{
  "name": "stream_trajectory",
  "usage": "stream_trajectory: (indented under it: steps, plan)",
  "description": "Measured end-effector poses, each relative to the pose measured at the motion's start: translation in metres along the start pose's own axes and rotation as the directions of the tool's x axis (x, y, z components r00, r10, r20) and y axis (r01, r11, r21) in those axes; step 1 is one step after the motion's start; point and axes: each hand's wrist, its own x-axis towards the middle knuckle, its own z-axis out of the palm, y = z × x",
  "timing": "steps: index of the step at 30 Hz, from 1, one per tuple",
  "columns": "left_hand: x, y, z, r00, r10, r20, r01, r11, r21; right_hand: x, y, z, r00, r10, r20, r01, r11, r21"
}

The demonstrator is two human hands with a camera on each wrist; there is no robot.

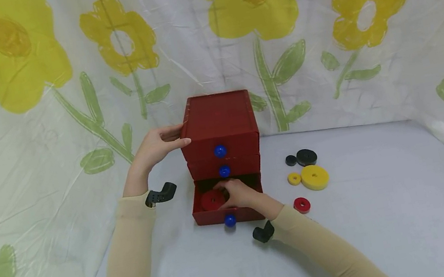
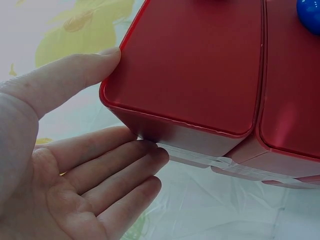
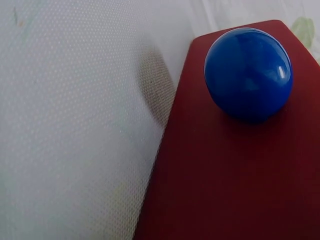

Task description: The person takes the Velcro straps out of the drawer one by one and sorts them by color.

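A red cabinet [image 1: 218,117] with stacked drawers and blue knobs stands on the table, its bottom drawer [image 1: 246,213] pulled out. My left hand [image 1: 155,146] is at the cabinet's upper left side; in the left wrist view its thumb [image 2: 85,75] touches the front edge and its straight fingers [image 2: 117,172] reach along the side. Inside the bottom drawer lies a large red disc [image 1: 211,200] with a small centre hole. My right hand [image 1: 238,194] grips that disc at its right edge, fingers curved. The right wrist view shows only a blue knob [image 3: 248,75] and the red drawer front [image 3: 235,175].
Right of the cabinet lie a small black disc [image 1: 291,160], a large black disc [image 1: 307,157], a small yellow disc [image 1: 294,178], a large yellow disc [image 1: 315,177] and a small red disc [image 1: 302,205]. A flowered curtain [image 1: 185,31] hangs behind the white table [image 1: 394,207].
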Motion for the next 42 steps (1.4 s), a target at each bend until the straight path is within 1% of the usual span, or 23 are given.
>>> stream_trajectory:
  steps: [7,14,18,21,28,35,42]
  plan:
    - [0.001,0.000,0.000,1.000,0.006,0.003,-0.006,1.000,0.001,-0.001,0.001,0.001,1.000,0.009,-0.015,-0.009,1.000,0.009]
    - [0.002,0.000,0.001,1.000,-0.003,0.003,0.003,1.000,0.002,-0.004,-0.001,0.000,0.993,0.093,-0.068,-0.090,0.995,0.036]
    - [0.003,0.000,0.001,1.000,0.000,0.006,0.000,1.000,-0.003,-0.006,-0.002,-0.002,0.991,0.112,-0.080,-0.108,0.993,0.042]
    - [0.003,0.000,0.001,1.000,0.005,0.005,-0.005,1.000,-0.002,-0.008,-0.003,-0.005,0.989,0.118,-0.083,-0.115,0.992,0.045]
    - [0.002,0.001,0.001,1.000,0.001,0.005,-0.001,1.000,0.004,-0.014,-0.004,-0.014,0.990,0.106,-0.094,-0.103,0.994,0.042]
    - [0.001,0.001,0.001,1.000,-0.001,0.007,0.001,1.000,0.004,-0.021,0.001,-0.018,0.988,0.100,-0.119,-0.098,0.995,0.018]
    - [0.000,0.001,0.000,1.000,0.000,0.008,0.000,1.000,0.002,-0.029,0.001,-0.027,0.986,0.116,-0.117,-0.112,0.993,0.045]
